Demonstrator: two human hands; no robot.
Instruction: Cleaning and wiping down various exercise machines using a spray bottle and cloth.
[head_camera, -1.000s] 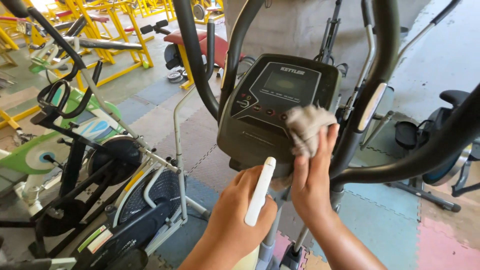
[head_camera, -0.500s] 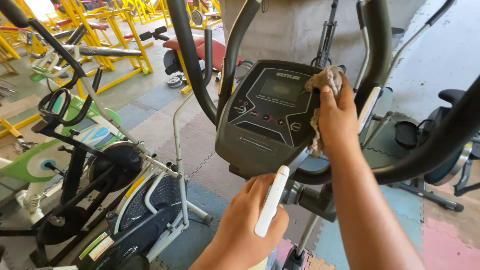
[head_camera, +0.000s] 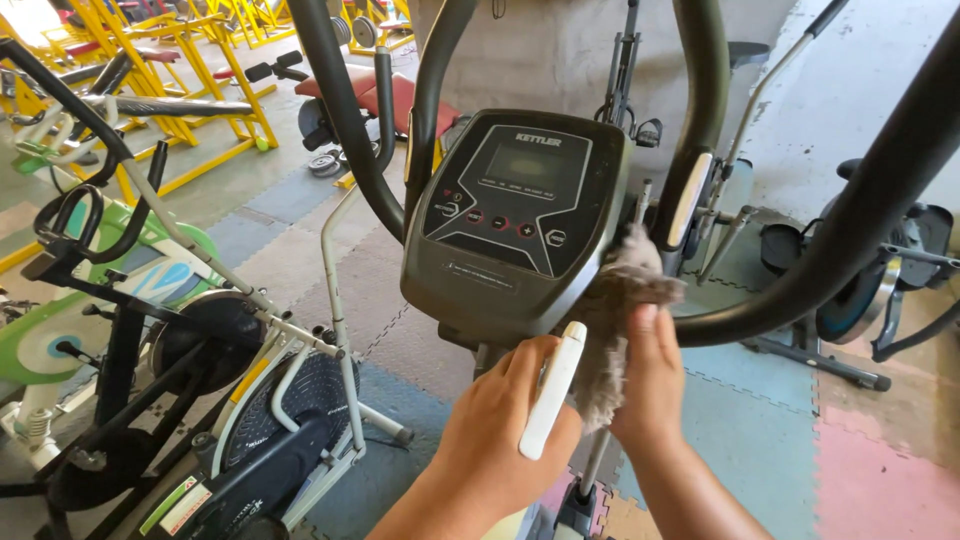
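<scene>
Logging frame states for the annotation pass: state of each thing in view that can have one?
Left hand: closed around a white spray bottle, nozzle end up.
Right hand: gripping a grey cloth, pressed to the console's right edge.
Console: screen dark.
Exercise bike: unoccupied, standing upright at left.
Yellow racks: standing in the background.

Left hand (head_camera: 505, 430) raised from lower frame, fingers curled shut, thumb laid along top. Right hand (head_camera: 655, 385) held just beside it, fingers pointed upward, closed in grip. Both forearms angled up from below, bare.
</scene>
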